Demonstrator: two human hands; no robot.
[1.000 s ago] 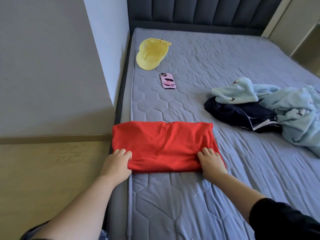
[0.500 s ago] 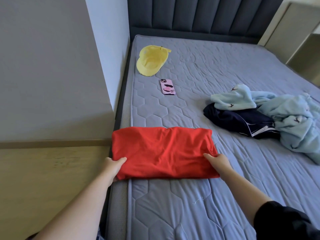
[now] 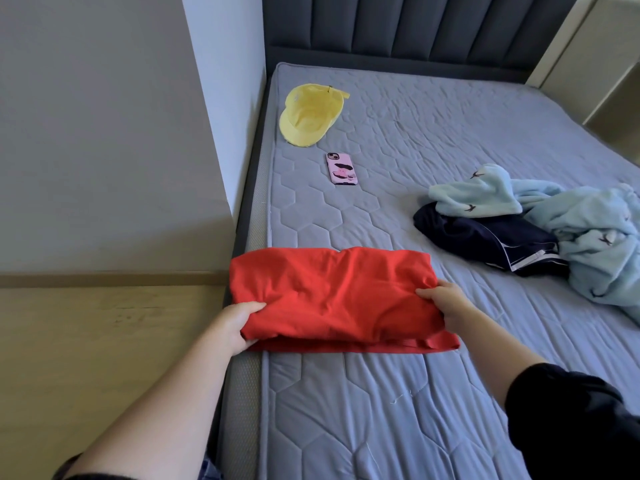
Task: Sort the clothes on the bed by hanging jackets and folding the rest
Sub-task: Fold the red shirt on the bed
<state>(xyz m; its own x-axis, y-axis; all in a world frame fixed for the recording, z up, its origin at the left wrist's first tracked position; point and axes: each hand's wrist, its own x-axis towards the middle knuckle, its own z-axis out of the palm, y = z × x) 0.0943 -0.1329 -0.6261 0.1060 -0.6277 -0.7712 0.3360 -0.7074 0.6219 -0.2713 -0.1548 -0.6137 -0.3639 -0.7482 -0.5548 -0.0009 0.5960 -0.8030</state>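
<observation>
A folded red garment point(image 3: 332, 299) lies across the left edge of the grey quilted mattress point(image 3: 381, 410). My left hand point(image 3: 239, 323) grips its near left corner, fingers tucked under the cloth. My right hand point(image 3: 443, 303) grips its near right end, thumb on top. The near edge is lifted off the lower layer, which still lies flat on the bed. To the right, a light blue fleece garment point(image 3: 588, 230) is heaped partly over a dark navy garment point(image 3: 485, 240) with white piping.
A yellow cap point(image 3: 308, 114) and a pink-cased phone point(image 3: 341, 168) lie near the head of the bed on the left. A wall corner and wooden panel point(image 3: 104, 341) run along the bed's left side. A dark padded headboard point(image 3: 415, 29) stands at the back.
Both hands went from pressing flat on the red garment's near edge to gripping its ends and lifting that edge up off the lower layer.
</observation>
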